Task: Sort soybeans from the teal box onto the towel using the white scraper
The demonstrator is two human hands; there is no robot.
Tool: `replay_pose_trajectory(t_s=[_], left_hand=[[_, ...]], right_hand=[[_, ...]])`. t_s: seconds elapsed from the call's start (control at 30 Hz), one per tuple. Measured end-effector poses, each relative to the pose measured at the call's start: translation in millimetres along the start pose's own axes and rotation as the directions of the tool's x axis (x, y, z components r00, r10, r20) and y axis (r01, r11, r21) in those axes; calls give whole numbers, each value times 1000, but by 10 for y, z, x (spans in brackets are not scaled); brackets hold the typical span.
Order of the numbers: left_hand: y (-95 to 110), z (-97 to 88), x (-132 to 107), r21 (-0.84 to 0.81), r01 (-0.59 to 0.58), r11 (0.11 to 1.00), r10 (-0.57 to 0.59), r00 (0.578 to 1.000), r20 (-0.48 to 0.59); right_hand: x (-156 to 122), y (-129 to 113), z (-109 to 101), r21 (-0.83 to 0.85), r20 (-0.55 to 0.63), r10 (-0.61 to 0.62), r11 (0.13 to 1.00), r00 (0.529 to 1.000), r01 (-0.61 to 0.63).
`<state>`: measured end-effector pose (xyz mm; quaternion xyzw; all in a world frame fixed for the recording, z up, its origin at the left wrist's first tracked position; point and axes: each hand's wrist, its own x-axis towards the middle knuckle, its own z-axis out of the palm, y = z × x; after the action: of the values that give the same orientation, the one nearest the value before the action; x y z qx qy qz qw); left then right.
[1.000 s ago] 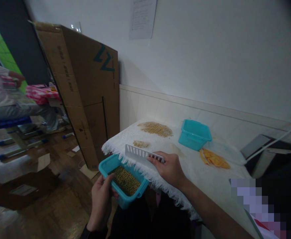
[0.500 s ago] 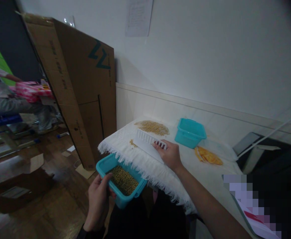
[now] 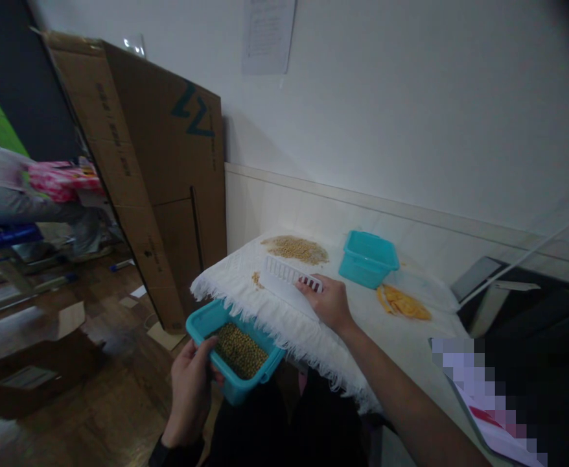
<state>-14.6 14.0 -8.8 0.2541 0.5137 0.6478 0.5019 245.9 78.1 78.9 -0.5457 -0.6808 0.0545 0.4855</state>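
Observation:
My left hand (image 3: 192,379) grips the near left rim of a teal plastic basket (image 3: 201,322), thumb over the edge. Small greenish-yellow beans (image 3: 240,350) cover the basket's bottom; it is held just below the table's fringed edge. In my right hand (image 3: 330,301) is a white plastic scraper (image 3: 284,288) with a slotted grip, its blade down against the white cloth (image 3: 221,272). A few pale beans (image 3: 256,280) lie at the scraper's left end. Behind it spreads a larger pile of tan beans (image 3: 297,249).
A second teal basket (image 3: 368,259) stands at the back of the table, beside a bag of something orange-yellow (image 3: 404,303). A tall cardboard box (image 3: 168,168) leans at the left near the wall. A seated person (image 3: 2,175) is at the far left.
The view has shifted slightly. Both hands keep their grips, and the scraper and basket stay almost where they were.

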Motion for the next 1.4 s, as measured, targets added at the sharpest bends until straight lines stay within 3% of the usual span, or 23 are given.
replay_pose_trajectory(t_s=[0.77,1.4], left_hand=[[-18,-52,48,19,-8,1000,8,1000,-6],[69,-81,94,19,-26,999,27,1000,-11]], right_hand=[[-50,-103,6,88,61,19,996,998,-24],[-124,-196,95,199,137,-44,980,990,16]])
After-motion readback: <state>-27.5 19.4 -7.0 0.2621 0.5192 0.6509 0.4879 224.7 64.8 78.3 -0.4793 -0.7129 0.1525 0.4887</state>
